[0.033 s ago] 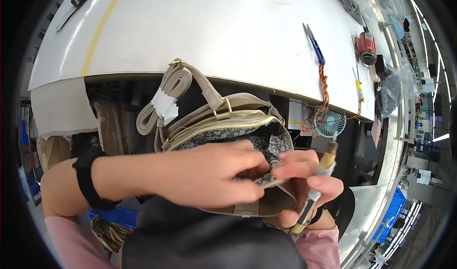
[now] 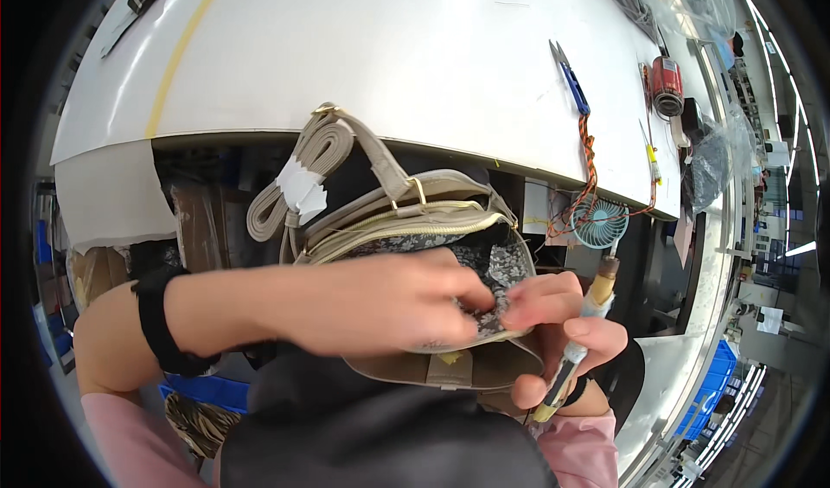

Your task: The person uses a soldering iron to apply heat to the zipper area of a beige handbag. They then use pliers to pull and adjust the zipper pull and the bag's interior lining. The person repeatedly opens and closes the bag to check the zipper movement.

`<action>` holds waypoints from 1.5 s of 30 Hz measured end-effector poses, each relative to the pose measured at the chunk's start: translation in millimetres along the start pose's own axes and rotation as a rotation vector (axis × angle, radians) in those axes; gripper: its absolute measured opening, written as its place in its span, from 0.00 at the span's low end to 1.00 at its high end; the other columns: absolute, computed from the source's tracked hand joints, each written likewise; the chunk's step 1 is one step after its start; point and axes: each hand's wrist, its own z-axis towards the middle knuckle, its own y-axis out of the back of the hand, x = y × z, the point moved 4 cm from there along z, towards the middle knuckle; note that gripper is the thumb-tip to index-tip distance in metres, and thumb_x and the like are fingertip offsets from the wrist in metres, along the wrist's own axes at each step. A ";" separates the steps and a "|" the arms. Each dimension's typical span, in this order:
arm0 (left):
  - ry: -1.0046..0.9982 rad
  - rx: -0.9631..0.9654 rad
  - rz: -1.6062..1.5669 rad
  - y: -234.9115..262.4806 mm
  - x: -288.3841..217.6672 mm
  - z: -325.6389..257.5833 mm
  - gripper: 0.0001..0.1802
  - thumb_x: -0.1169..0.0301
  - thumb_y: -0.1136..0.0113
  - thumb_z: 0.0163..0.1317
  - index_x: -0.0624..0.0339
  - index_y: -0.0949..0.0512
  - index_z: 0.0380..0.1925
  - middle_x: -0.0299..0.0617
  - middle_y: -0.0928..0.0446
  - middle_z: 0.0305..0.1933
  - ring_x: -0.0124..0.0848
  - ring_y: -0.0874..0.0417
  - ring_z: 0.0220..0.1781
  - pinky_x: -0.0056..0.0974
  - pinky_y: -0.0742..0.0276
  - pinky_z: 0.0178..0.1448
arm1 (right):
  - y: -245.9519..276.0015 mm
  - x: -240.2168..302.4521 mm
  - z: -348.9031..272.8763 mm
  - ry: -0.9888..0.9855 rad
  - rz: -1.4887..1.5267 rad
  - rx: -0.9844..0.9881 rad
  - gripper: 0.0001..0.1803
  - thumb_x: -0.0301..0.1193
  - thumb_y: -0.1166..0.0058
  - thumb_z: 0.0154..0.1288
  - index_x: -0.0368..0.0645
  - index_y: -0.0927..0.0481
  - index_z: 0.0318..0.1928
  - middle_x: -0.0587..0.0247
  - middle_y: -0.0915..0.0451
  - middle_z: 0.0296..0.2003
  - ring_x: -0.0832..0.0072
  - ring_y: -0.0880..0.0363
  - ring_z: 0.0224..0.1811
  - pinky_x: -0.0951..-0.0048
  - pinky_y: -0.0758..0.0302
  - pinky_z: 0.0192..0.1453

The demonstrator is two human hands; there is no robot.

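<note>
A beige bag (image 2: 497, 363) with gold zippers lies on my lap, its mouth spread apart. Inside shows a grey patterned lining (image 2: 508, 263). My left hand (image 2: 380, 302) reaches across the opening, blurred a little, its bent fingers closed on the lining. My right hand (image 2: 553, 311) is at the bag's right side, fingertips against the lining's edge. Held slantwise in that same hand is a slim pen-shaped tool (image 2: 572, 358), partly wrapped in tape, with a brown upper end. The bag's coiled strap (image 2: 324, 153), wrapped in white paper, rests at the far left of the bag.
Beyond the bag stands a white table (image 2: 389, 47). On its right lie blue-handled thread snips (image 2: 572, 86) tied to an orange-black cord, a red can (image 2: 667, 86) and a yellow-handled tool (image 2: 653, 164). A small teal fan (image 2: 599, 223) sits by the table's near edge.
My left hand has shifted slightly within the bag's mouth, and the lining's edge there lies differently. The pen-shaped tool and my right hand have moved a touch to the right.
</note>
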 end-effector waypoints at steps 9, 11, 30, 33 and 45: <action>0.201 -0.272 0.020 22.7 14.9 25.5 0.24 0.63 0.56 0.69 0.71 0.37 0.58 0.54 0.31 0.59 0.38 0.29 0.60 0.37 0.34 0.63 | 5.4 -9.2 -18.6 0.009 0.013 -0.280 0.17 0.31 0.47 0.64 0.45 0.43 0.42 0.65 0.30 0.17 0.76 0.33 0.17 0.70 0.23 0.25; 0.236 -0.269 0.100 25.3 13.4 29.5 0.25 0.62 0.57 0.69 0.71 0.37 0.58 0.55 0.32 0.60 0.41 0.30 0.61 0.39 0.35 0.64 | 6.6 -8.3 -18.5 0.000 0.001 -0.295 0.16 0.31 0.48 0.65 0.45 0.43 0.41 0.66 0.30 0.17 0.76 0.34 0.16 0.70 0.24 0.24; -0.142 0.188 1.482 12.1 23.3 110.3 0.07 0.70 0.43 0.44 0.58 0.17 0.20 0.43 0.20 0.21 0.37 0.18 0.27 0.39 0.23 0.29 | 21.6 -21.0 -19.0 -0.121 -0.136 -0.560 0.14 0.42 0.63 0.73 0.45 0.42 0.42 0.71 0.40 0.11 0.80 0.42 0.14 0.76 0.31 0.23; 0.040 0.054 1.298 14.6 47.9 129.2 0.07 0.72 0.43 0.45 0.60 0.17 0.21 0.44 0.20 0.22 0.38 0.18 0.29 0.40 0.22 0.31 | 22.2 -24.5 -20.6 -0.105 -0.118 -0.582 0.13 0.42 0.63 0.73 0.44 0.41 0.42 0.71 0.40 0.11 0.81 0.42 0.14 0.76 0.31 0.23; 0.664 -0.177 0.289 3.1 55.0 114.9 0.13 0.66 0.50 0.56 0.64 0.22 0.33 0.45 0.19 0.32 0.37 0.17 0.34 0.41 0.24 0.43 | 1.4 -22.8 -20.6 -0.012 -0.083 -0.451 0.13 0.41 0.63 0.73 0.44 0.41 0.42 0.70 0.40 0.11 0.80 0.41 0.14 0.77 0.32 0.24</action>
